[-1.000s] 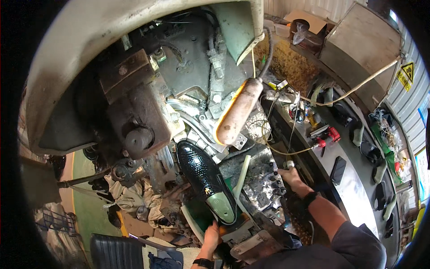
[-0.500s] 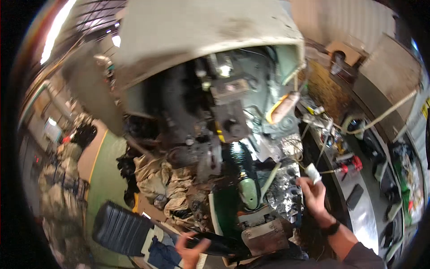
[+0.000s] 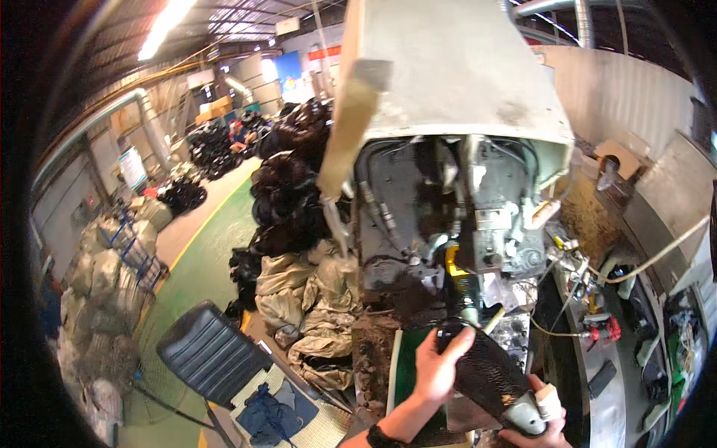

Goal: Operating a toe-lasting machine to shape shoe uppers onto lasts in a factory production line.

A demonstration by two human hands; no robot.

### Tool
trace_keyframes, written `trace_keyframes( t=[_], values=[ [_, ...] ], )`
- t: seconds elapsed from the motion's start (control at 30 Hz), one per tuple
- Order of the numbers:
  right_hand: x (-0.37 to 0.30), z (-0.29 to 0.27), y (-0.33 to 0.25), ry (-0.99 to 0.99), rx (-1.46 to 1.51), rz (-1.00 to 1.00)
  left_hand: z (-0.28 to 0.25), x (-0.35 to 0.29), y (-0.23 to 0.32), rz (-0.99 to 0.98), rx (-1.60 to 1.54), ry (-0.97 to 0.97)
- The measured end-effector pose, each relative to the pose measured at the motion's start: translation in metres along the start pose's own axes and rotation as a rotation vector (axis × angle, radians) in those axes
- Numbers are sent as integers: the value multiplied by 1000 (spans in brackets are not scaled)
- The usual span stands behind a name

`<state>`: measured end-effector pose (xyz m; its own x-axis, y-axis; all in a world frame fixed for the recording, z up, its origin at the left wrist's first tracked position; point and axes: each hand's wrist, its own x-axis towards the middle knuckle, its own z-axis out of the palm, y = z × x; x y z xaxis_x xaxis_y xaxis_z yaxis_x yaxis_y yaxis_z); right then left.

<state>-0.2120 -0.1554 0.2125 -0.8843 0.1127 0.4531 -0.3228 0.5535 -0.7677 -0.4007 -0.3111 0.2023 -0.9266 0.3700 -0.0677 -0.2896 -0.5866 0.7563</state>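
Note:
Both my hands hold a long black piece with a textured, shiny surface (image 3: 485, 369), tilted from upper left to lower right in front of the machine. My left hand (image 3: 439, 367) grips its upper end, thumb on top. Around its lower end, beside a grey rounded tip (image 3: 524, 415), curls my right hand (image 3: 551, 427). One right finger carries a white wrap (image 3: 548, 402). Just beyond the piece, the machine's dark opening (image 3: 418, 201) holds a yellow part (image 3: 453, 261) above a dark green, rounded form (image 3: 467, 302), partly hidden by my left hand.
A pale machine hood (image 3: 463, 75) rises ahead. To the left are a black chair (image 3: 213, 351) with blue cloth (image 3: 276, 414), beige cloth sacks (image 3: 314, 299) and black heaps (image 3: 291, 194). On the right, a metal bench (image 3: 590, 373) bears a red-handled tool (image 3: 603, 327); a hose (image 3: 657, 257) hangs nearby.
The view has swung left, shifting the machine rightward. My left hand has raised the black piece from the lower edge. My right hand, previously apart from it, now grips its lower end.

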Motion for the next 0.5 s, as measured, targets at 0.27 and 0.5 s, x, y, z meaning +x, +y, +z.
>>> trace_keyframes(
  t=[0.27,0.5],
  values=[
    [-121,-59,33,773,199,433,110,-16,-117,-391,220,-237],
    [-360,-138,97,1613,798,834,129,-89,-296,-440,675,-666]
  ],
)
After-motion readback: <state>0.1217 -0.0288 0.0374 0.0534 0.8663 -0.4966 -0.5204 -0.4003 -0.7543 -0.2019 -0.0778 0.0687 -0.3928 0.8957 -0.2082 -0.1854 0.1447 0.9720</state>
